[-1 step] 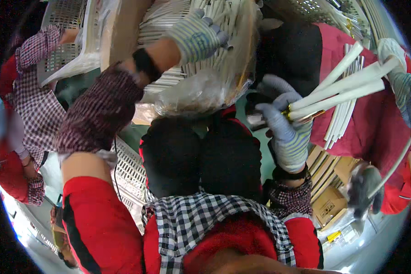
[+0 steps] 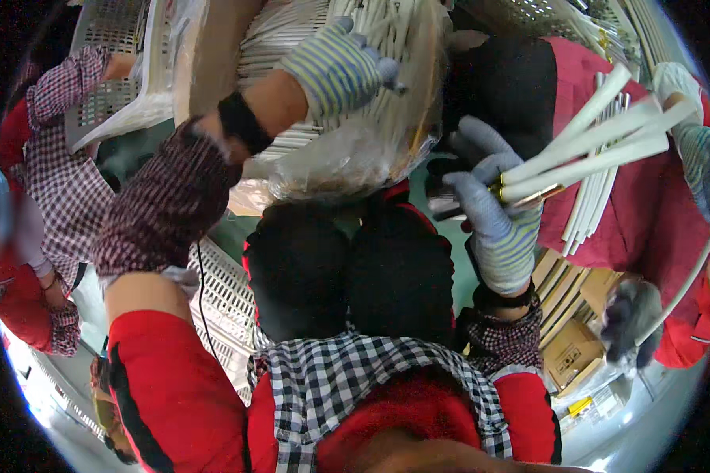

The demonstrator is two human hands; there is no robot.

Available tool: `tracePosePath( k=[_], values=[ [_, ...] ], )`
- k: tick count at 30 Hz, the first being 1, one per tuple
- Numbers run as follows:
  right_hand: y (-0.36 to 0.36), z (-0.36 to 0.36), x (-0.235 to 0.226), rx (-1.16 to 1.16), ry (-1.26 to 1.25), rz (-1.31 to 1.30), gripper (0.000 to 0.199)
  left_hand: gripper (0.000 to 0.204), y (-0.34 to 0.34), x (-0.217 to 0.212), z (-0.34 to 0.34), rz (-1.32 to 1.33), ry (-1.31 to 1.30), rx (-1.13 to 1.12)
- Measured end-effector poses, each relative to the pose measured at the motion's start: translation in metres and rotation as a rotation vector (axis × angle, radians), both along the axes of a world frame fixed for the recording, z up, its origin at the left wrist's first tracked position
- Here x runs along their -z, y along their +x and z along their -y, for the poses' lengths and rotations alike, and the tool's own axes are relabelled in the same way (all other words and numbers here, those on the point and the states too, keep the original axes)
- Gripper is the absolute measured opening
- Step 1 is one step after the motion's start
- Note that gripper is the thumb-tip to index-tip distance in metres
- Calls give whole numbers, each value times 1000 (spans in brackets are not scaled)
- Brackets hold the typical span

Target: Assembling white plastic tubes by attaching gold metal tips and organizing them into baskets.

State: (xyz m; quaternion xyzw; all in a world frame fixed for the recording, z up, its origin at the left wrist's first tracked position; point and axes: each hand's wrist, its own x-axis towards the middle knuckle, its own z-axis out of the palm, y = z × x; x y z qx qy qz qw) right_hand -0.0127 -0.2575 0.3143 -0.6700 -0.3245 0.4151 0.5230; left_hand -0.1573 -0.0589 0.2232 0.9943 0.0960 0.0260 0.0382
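Observation:
Both my hands wear striped knit gloves. My left hand [image 2: 335,71] reaches over a plastic-lined box [image 2: 213,71] of thin white tubes [image 2: 292,35]. Its fingers are curled, and a small dark tip shows beside them; what they hold is mostly hidden. My right hand [image 2: 501,209] is closed on the lower ends of several white tubes [image 2: 592,162], which fan out up and to the right. Brass-coloured ends show by its fingers.
At right, a co-worker's maroon-covered lap [image 2: 639,213] bears more white tubes [image 2: 590,205]; their grey-gloved hand [image 2: 635,315] is at a bent tube. White perforated baskets [image 2: 222,299] stand at left. Small cardboard boxes [image 2: 572,355] sit at lower right. Another person's checked sleeve [image 2: 75,75] reaches in at far left.
My left hand has shifted slightly right over the tubes. The tubes in my right hand have swung a little, and the co-worker's grey-gloved hand has moved slightly.

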Motion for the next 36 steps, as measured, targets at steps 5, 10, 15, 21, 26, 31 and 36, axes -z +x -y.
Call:
tracePosePath(
  k=[5,10,15,21,26,31,36],
  values=[
    [10,-12,1,-51,-48,-42,16,11,30,-71,47,155,-22,224],
    [17,-9,0,-48,-205,68,21,14,32,-59,38,320,-42,239],
    [14,-12,-11,120,-203,54,26,30,32,-16,0,345,-806,-82],
    [12,1,-6,166,-113,-21,27,47,59,132,-25,-127,-484,-469],
    [8,0,-4,201,-171,-148,26,25,96,169,-62,-287,-264,-252],
    [27,13,-3,123,-107,-134,23,27,47,67,-41,282,-994,-865],
    [61,39,-43,217,-9,-69,21,30,3,-71,30,335,-239,-347]
  ],
)
